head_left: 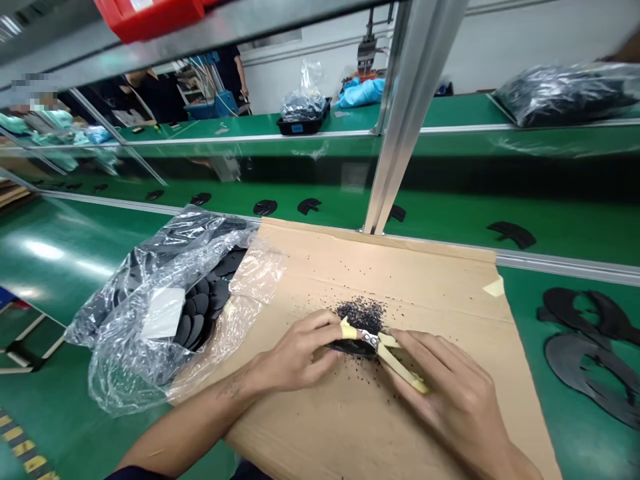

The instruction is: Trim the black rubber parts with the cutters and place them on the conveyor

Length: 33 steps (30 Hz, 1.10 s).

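Observation:
My left hand point(300, 350) is shut on a thin black rubber or foam piece point(350, 348), whose edge shows beside the fingers. My right hand point(445, 393) grips small metal nippers point(385, 350) with yellow-wrapped handles, and their jaws meet the black piece. Black crumbs point(361, 315) lie in a heap just beyond my hands, scattered over a brown cardboard sheet point(400, 280). To the left of my hands, a clear plastic bag point(165, 313) holds a stack of rounded black pieces point(200, 307).
The cardboard lies on a green belt bench point(65, 267). Black shaped pieces point(580, 353) lie at right, with more on a belt point(265, 207) behind an aluminium upright point(415, 113). A wrapped black bundle point(565, 93) rests farther back. Co-workers point(155, 97) stand at far left.

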Available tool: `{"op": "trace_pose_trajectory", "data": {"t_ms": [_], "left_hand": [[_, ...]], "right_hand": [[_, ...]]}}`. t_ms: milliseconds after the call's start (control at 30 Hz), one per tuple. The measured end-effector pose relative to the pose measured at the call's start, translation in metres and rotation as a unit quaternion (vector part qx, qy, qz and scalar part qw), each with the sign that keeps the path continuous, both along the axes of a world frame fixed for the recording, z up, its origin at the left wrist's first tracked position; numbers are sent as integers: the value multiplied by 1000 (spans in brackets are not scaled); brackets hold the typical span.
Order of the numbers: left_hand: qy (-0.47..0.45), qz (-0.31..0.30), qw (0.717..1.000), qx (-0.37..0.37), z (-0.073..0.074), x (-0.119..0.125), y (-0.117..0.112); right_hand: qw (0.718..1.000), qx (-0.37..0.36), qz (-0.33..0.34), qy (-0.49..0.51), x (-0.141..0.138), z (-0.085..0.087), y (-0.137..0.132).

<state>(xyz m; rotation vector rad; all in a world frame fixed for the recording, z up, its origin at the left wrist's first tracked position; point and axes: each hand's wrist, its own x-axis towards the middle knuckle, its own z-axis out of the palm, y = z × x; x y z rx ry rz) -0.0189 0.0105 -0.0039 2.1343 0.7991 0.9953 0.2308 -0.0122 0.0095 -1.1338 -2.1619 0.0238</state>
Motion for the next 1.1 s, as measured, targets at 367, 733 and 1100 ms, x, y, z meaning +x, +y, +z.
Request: {"op": "trace_pose_trajectory", "data": {"t_ms": [367,733,1100], "left_hand": [[48,35,994,-87,30,-13,46],[309,118,941,78,29,22,236],[457,181,871,-9,23,-4,297]], "right_hand": [[991,115,-70,4,13,-28,15],[987,128,-87,-36,3,-31,3],[993,64,-99,0,-5,-33,-10]]}}
